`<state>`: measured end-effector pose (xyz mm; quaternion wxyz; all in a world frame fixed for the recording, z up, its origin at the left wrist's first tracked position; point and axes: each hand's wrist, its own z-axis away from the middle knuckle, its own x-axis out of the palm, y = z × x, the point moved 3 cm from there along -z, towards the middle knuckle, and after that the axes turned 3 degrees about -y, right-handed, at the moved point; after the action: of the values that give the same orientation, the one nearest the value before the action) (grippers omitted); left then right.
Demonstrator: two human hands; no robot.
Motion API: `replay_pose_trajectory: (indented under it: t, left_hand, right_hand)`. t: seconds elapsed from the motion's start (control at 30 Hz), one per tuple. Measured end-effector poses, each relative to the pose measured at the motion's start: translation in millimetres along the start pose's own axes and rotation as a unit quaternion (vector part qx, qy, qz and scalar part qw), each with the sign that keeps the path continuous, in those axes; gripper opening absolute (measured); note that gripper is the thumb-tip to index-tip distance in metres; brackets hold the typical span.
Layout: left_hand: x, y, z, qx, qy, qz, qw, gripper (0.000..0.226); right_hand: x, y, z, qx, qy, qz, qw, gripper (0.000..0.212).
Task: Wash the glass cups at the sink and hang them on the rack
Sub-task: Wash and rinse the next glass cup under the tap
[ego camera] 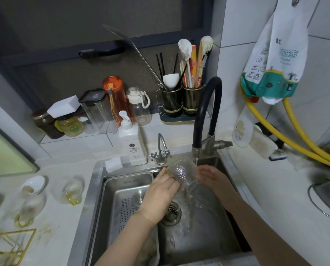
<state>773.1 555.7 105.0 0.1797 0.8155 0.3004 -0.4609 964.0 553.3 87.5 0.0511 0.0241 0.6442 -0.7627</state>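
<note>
The glass cup [182, 172] is clear, with a dimpled, bumpy surface and a yellowish handle just showing at its left side — it lies tilted over the sink [198, 237], right under the mouth of the black-necked tap [206, 116], with water running off it toward the drain [171, 213]. The left hand [160, 192] grips it from the left, fingers curled round the body and the handle. The right hand [211, 176] is loosely open, its fingers lightly bent against the cup's right side in the stream. Left of the drain, a steel strainer tray [127, 198] sits in the sink. On the counter to the left stand more glass cups [70, 190] with yellow handles, and at the lower left edge is the gold wire rack [9, 244]. Behind the sink stands a white pump bottle [132, 141].
</note>
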Motion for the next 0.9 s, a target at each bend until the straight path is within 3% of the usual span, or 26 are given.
replay_pose_trajectory:
  t: [0.07, 0.13, 0.27, 0.37, 0.7, 0.8, 0.9]
  left_hand:
    - [-1, -2, 0, -0.1, -0.014, 0.117, 0.988, 0.013]
    - [-2, -3, 0, -0.209, -0.031, 0.221, 0.952, 0.007]
    - [5, -4, 2, -0.351, -0.047, 0.312, 0.881, 0.006]
    - [14, -4, 2, -0.398, -0.027, 0.396, 0.828, 0.018]
    - [46, -10, -10, -0.478, 0.036, 0.573, 0.665, 0.011]
    - [55, -6, -14, -0.495, 0.033, 0.594, 0.633, 0.012]
    - [59, -8, -12, -0.516, 0.033, 0.611, 0.599, 0.014]
  right_hand:
    - [1, 0, 0, 0.002, 0.001, -0.008, 1.0, 0.026]
    - [2, 0, 0, 0.001, 0.002, -0.009, 1.0, 0.02]
    - [-1, 3, 0, 0.007, 0.011, -0.015, 1.0, 0.017]
    - [-6, 6, -3, 0.007, 0.004, -0.007, 1.0, 0.02]
    - [-20, 2, -5, -0.022, -0.076, 0.003, 0.997, 0.042]
    - [-20, 2, -3, -0.036, -0.072, 0.043, 0.996, 0.059]
    - [-15, 4, -8, -0.057, -0.068, 0.065, 0.994, 0.061]
